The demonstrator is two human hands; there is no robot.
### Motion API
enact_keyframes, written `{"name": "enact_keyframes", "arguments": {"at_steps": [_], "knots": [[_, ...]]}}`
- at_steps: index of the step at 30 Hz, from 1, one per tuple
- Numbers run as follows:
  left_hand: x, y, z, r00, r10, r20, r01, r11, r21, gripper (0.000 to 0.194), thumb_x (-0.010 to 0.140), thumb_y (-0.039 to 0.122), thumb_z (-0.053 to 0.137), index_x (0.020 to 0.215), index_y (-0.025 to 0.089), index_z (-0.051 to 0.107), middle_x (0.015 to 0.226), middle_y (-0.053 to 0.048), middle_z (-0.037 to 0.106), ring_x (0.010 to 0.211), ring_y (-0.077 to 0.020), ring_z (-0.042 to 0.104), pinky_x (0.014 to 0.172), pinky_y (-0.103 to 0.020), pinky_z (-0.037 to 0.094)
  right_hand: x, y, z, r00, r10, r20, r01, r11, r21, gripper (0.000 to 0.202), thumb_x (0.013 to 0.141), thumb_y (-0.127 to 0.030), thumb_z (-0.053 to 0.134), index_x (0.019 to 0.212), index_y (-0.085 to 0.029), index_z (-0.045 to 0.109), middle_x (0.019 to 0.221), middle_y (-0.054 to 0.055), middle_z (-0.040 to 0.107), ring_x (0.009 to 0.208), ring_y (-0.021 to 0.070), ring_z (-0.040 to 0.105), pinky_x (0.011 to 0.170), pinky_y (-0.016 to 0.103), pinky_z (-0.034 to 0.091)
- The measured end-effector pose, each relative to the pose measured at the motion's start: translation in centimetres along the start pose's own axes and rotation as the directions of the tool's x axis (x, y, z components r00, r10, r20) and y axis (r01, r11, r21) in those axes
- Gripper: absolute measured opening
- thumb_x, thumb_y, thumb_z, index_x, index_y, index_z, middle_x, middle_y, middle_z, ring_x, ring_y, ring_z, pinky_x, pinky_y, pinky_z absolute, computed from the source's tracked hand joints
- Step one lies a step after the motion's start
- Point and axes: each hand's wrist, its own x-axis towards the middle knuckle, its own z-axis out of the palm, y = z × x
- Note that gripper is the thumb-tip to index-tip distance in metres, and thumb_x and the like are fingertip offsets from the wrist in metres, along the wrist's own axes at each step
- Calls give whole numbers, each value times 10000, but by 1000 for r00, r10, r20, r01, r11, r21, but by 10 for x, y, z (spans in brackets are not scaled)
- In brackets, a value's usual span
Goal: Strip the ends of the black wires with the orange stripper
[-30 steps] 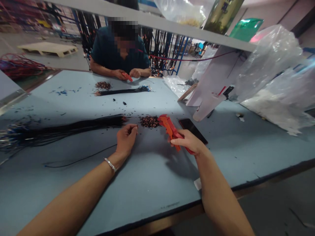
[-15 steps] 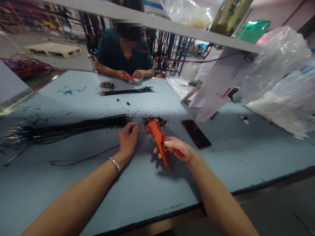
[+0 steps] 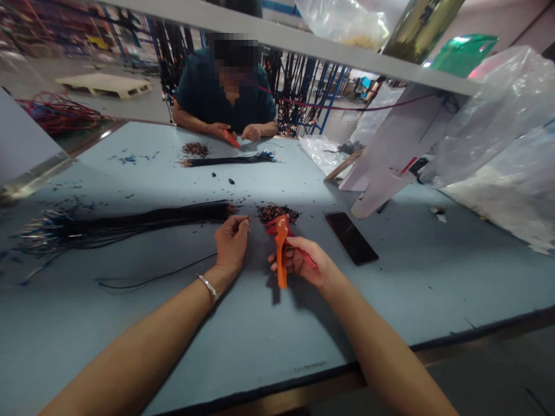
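Observation:
Pinched fingers of my left hand [image 3: 232,240] grip one end of a thin black wire [image 3: 165,277], whose rest trails left across the table to a blue tip. My right hand [image 3: 306,260] is closed around an orange-and-red wire stripper [image 3: 281,251], its jaws turned left, a short way right of my left fingertips. Behind the jaws lies a heap of short wire scraps [image 3: 277,212]. A thick bundle of black wires [image 3: 151,222] stretches left beyond my left hand, with blue and silver ends at its far left.
A dark phone [image 3: 352,238] lies right of the stripper. Across the table [image 3: 217,358] a co-worker [image 3: 225,98] holds a red tool [image 3: 232,138], near a smaller black wire bundle [image 3: 229,160] and scraps [image 3: 196,149]. Plastic bags [image 3: 498,150] pile up at right. A shelf beam [image 3: 303,43] crosses above.
The wire stripper has turned in my right hand, its jaws now facing more to the left and its handle more upright. My left hand keeps its pinch; the whole view has shifted slightly.

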Motion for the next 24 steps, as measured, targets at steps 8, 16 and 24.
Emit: {"name": "enact_keyframes", "arguments": {"at_steps": [8,16,24], "knots": [[0,2,-1,997,17,73,-20,999,38,167,732,314,556,718,171,641,571,32,537,574,-120,486,573,-232,374,-25,-21,-26,973,-200,-117,182,972,-146,181,839,-309,534,864,-151,619,758,84,741,635,217,715,624,327,563],[1,3,-3,994,25,109,-31,998,48,158,722,310,572,715,168,641,592,28,557,598,-121,497,588,-226,386,-52,-43,-50,981,-177,-83,123,890,-439,297,733,-381,632,882,-125,618,740,110,737,595,233,712,530,298,550],[-1,6,-3,992,14,124,-24,997,80,164,722,306,565,734,167,651,566,33,545,565,-122,486,558,-228,380,-44,-33,-47,998,-50,-46,21,871,-491,274,700,-350,646,864,-135,598,691,95,729,561,239,707,461,283,529]]}}
